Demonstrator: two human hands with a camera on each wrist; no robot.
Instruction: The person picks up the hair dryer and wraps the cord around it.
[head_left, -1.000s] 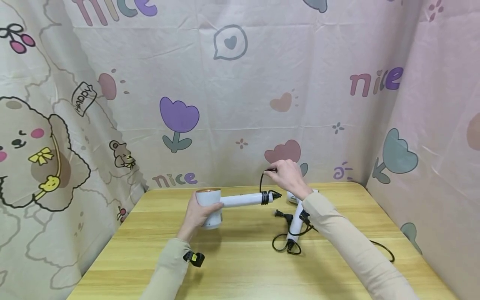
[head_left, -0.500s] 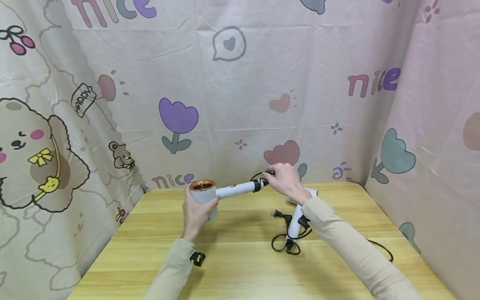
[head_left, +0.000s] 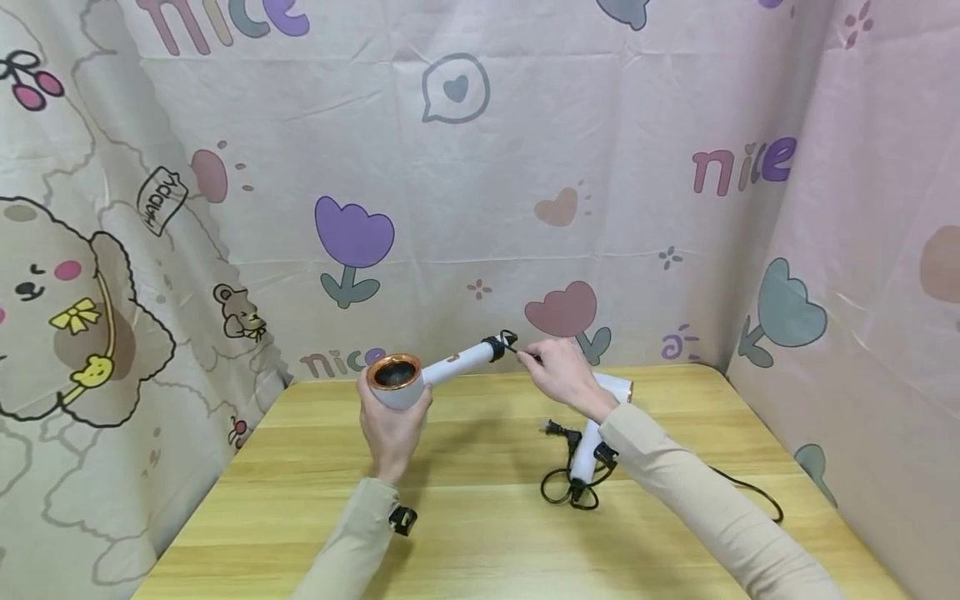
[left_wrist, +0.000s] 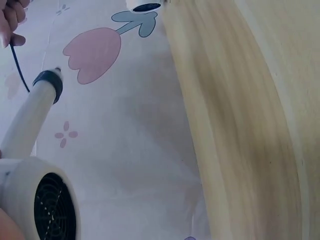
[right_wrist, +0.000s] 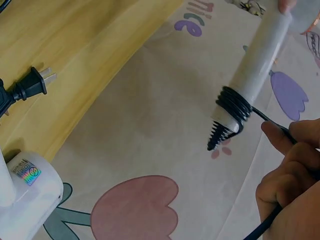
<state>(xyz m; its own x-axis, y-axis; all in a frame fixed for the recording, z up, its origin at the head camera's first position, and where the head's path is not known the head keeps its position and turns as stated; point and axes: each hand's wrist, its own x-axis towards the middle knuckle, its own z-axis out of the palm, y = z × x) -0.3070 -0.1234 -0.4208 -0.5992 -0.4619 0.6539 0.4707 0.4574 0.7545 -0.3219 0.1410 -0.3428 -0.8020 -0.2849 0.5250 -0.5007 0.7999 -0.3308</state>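
- Hairdryer [head_left: 461, 362] held above the table [head_left: 480, 533]: the left hand [head_left: 392, 429] grips its head, the right hand [head_left: 562, 369] pinches its cord [right_wrist: 232, 104].
- Left wrist view only: dark grille [left_wrist: 54, 210]; the head view shows the coppery mouth [head_left: 395, 374] instead.
- Right wrist view: metal plug prongs [right_wrist: 48, 76] and a shiny sticker [right_wrist: 27, 171] on the second hairdryer [head_left: 586, 454], lettering too small to read.
- Curtain [head_left: 465, 200] writing: "nice", "HAPPY".
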